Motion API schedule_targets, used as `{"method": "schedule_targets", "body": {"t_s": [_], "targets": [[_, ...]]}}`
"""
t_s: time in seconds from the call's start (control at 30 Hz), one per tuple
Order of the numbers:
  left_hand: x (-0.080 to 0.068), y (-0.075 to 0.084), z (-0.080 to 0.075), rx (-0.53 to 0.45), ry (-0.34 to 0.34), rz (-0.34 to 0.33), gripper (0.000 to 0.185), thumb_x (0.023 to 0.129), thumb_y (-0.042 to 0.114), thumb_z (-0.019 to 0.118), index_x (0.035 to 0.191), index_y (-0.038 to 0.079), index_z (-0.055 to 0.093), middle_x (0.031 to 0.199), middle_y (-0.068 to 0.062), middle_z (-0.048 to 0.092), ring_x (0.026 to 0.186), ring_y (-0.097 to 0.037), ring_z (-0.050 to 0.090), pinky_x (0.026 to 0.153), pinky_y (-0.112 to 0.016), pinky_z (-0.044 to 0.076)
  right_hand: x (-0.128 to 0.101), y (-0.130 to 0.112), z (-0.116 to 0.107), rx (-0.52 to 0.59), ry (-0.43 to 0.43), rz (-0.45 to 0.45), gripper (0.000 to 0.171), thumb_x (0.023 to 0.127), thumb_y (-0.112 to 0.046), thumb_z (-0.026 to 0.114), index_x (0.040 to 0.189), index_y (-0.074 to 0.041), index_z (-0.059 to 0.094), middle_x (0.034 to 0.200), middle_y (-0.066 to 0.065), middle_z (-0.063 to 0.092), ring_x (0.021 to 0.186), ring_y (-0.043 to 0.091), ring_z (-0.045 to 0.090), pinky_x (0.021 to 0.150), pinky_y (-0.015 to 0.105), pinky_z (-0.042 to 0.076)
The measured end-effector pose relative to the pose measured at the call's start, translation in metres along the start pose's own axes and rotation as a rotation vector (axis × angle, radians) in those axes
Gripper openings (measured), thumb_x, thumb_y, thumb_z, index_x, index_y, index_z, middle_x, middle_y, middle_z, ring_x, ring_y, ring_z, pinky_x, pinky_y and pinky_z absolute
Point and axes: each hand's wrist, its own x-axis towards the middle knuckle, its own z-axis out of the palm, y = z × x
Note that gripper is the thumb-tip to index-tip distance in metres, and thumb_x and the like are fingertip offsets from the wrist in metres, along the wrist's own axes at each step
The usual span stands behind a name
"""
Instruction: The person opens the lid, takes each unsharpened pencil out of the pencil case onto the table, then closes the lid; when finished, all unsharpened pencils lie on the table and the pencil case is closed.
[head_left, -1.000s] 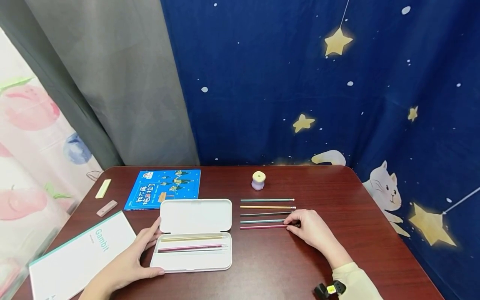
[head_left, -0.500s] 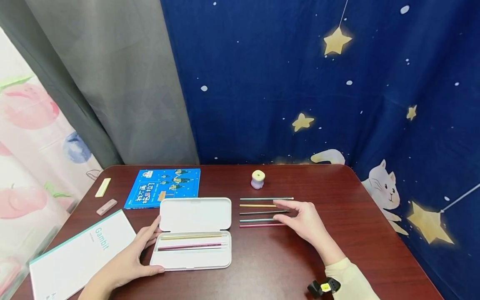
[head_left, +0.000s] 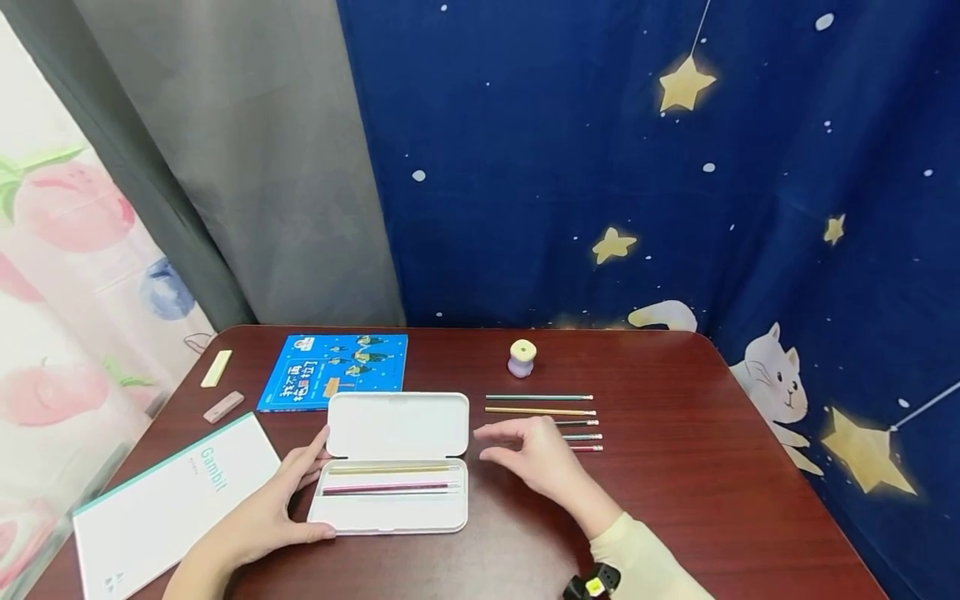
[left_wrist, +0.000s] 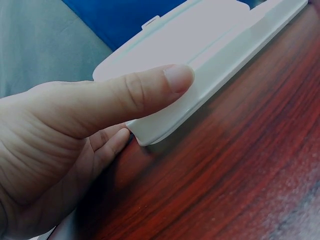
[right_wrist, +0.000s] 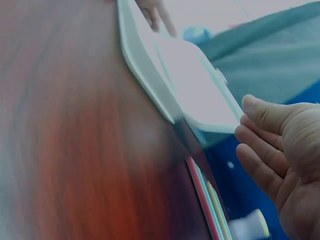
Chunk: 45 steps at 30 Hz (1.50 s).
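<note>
A white pencil case (head_left: 397,518) lies open on the table, its lid (head_left: 397,427) folded back. Inside it are a yellow pencil (head_left: 390,471), a dark pink pencil (head_left: 386,488) and a thin dark one. My left hand (head_left: 255,521) holds the case's left end, thumb (left_wrist: 150,92) over the front corner, fingers along the side. To the right, several pencils lie in parallel, including a green one (head_left: 540,397), a yellow one (head_left: 540,411) and a red one (head_left: 588,448). My right hand (head_left: 538,457) is over the lower pencils, hiding their left parts, fingers apart and empty.
A blue book (head_left: 337,367) lies behind the case, and a white notebook (head_left: 180,500) is left of it. Two small bars, one yellow (head_left: 217,368) and one pink (head_left: 223,407), lie at the far left. A yellow-and-purple spool-shaped object (head_left: 522,358) stands behind the pencils.
My right hand has moved left from the pencils' eraser ends towards the case, thumb and fingers spreading apart on the way. The left hand stays on the case.
</note>
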Motion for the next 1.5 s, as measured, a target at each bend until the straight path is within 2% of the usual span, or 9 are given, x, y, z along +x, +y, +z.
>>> {"method": "schedule_targets", "body": {"t_s": [0.17, 0.3, 0.37, 0.5, 0.57, 0.77, 1.0, 1.33, 1.5], "targets": [[0.002, 0.000, 0.000, 0.000, 0.002, -0.003, 0.122, 0.078, 0.042, 0.092, 0.170, 0.027, 0.011, 0.146, -0.008, 0.044, 0.130, 0.002, 0.048, 0.105, -0.007, 0.035, 0.004, -0.007, 0.021, -0.035, -0.083, 0.007, 0.020, 0.092, -0.016, 0.081, 0.112, -0.015, 0.083, 0.104, -0.009, 0.079, 0.097, 0.000, 0.071, 0.081, 0.023, 0.060], [0.002, 0.000, 0.001, -0.002, 0.001, 0.003, 0.123, 0.079, 0.041, 0.092, 0.170, 0.027, 0.011, 0.145, -0.008, 0.044, 0.130, 0.003, 0.048, 0.105, -0.007, 0.035, 0.004, -0.009, 0.035, -0.123, -0.127, -0.011, 0.018, 0.092, -0.019, 0.082, 0.110, -0.020, 0.084, 0.102, -0.012, 0.079, 0.094, -0.003, 0.069, 0.085, 0.026, 0.059], [0.002, -0.001, 0.001, 0.000, 0.001, 0.006, 0.123, 0.079, 0.041, 0.092, 0.170, 0.026, 0.011, 0.145, -0.009, 0.044, 0.130, 0.003, 0.048, 0.105, -0.007, 0.035, 0.004, -0.010, 0.041, -0.189, -0.130, -0.031, 0.018, 0.091, -0.021, 0.083, 0.109, -0.023, 0.084, 0.100, -0.013, 0.079, 0.091, -0.006, 0.067, 0.087, 0.029, 0.057], [0.002, -0.002, 0.001, 0.010, 0.006, 0.005, 0.123, 0.078, 0.042, 0.092, 0.170, 0.026, 0.011, 0.144, -0.008, 0.045, 0.130, 0.003, 0.048, 0.105, -0.007, 0.036, 0.005, -0.012, 0.051, -0.275, -0.136, -0.045, 0.018, 0.092, -0.024, 0.082, 0.110, -0.026, 0.084, 0.099, -0.013, 0.079, 0.078, -0.007, 0.062, 0.074, 0.021, 0.052], [0.001, -0.002, 0.001, 0.020, 0.007, 0.007, 0.123, 0.078, 0.042, 0.092, 0.170, 0.026, 0.011, 0.144, -0.008, 0.045, 0.129, 0.004, 0.048, 0.105, -0.007, 0.036, 0.006, -0.013, 0.055, -0.310, -0.140, -0.048, 0.019, 0.092, -0.024, 0.082, 0.111, -0.026, 0.084, 0.099, -0.013, 0.079, 0.078, -0.007, 0.062, 0.071, 0.017, 0.050], [0.001, -0.003, 0.002, 0.026, 0.014, 0.018, 0.124, 0.078, 0.043, 0.092, 0.170, 0.025, 0.012, 0.143, -0.008, 0.046, 0.128, 0.005, 0.047, 0.105, -0.007, 0.036, 0.008, -0.015, 0.067, -0.450, -0.134, -0.088, 0.016, 0.092, -0.027, 0.082, 0.106, -0.032, 0.085, 0.097, -0.018, 0.078, 0.090, -0.003, 0.071, 0.079, 0.020, 0.056], [0.001, -0.004, 0.002, 0.022, 0.014, 0.029, 0.123, 0.078, 0.042, 0.092, 0.170, 0.025, 0.011, 0.143, -0.008, 0.045, 0.128, 0.007, 0.047, 0.104, -0.006, 0.036, 0.008, -0.015, 0.076, -0.562, -0.105, -0.154, 0.017, 0.090, -0.027, 0.083, 0.101, -0.039, 0.085, 0.096, -0.022, 0.077, 0.087, 0.001, 0.072, 0.069, 0.020, 0.056], [0.000, -0.003, 0.002, 0.017, 0.023, 0.045, 0.124, 0.078, 0.041, 0.093, 0.170, 0.024, 0.012, 0.143, -0.009, 0.045, 0.127, 0.009, 0.046, 0.104, -0.005, 0.035, 0.010, -0.014, 0.074, -0.449, -0.118, -0.226, 0.015, 0.091, -0.014, 0.082, 0.099, -0.026, 0.086, 0.097, -0.015, 0.078, 0.094, 0.000, 0.071, 0.085, 0.017, 0.055], [0.003, -0.002, 0.002, 0.019, 0.019, 0.057, 0.124, 0.078, 0.043, 0.092, 0.170, 0.024, 0.011, 0.142, -0.008, 0.045, 0.128, 0.007, 0.047, 0.104, -0.005, 0.034, 0.009, -0.019, 0.066, -0.375, -0.107, -0.219, 0.014, 0.093, -0.013, 0.079, 0.100, -0.024, 0.086, 0.100, -0.014, 0.078, 0.099, 0.002, 0.070, 0.089, 0.019, 0.055]]}}
